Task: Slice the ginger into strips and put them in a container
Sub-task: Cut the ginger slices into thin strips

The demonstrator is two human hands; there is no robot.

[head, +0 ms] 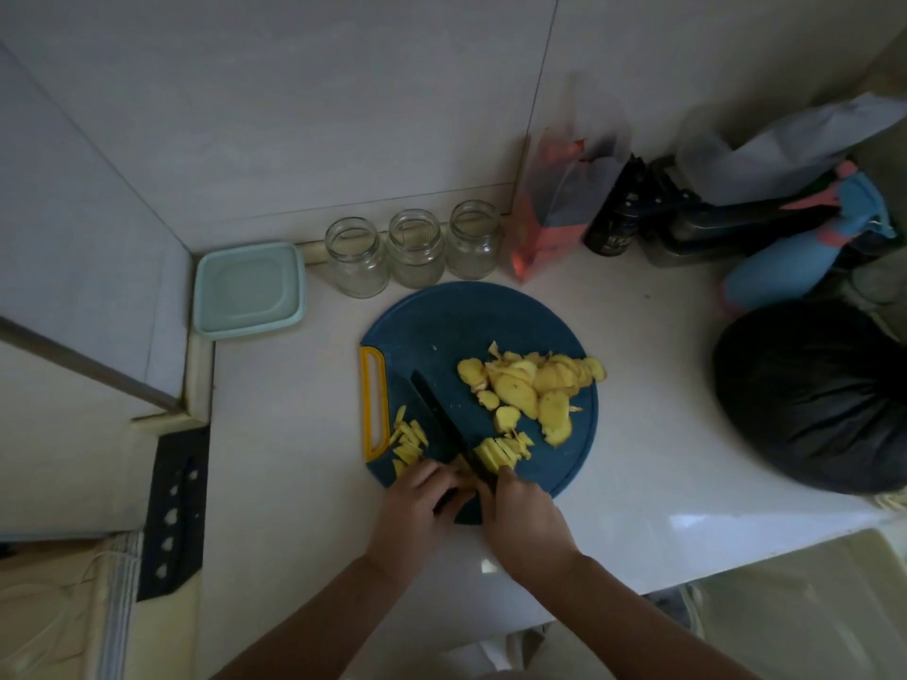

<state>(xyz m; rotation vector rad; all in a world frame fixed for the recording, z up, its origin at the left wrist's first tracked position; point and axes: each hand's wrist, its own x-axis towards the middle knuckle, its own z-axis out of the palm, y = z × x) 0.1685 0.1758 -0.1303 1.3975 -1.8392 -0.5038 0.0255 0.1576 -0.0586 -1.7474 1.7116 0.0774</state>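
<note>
Two hands over board (pixel 466 326): left hand (pixel 422 498) grips knife (pixel 437 409), right hand (pixel 525 512) clamps ginger stack (pixel 493 454); best cut thin, knuckles guiding blade.

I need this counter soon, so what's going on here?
A person is cutting ginger on a round blue cutting board. The left hand grips a black knife, while the right hand steadies a small stack of slices beside the blade. A few cut strips lie by the board's yellow handle, and a bigger pile of uncut slices waits further right. Three glass jars behind the board look empty.
</note>
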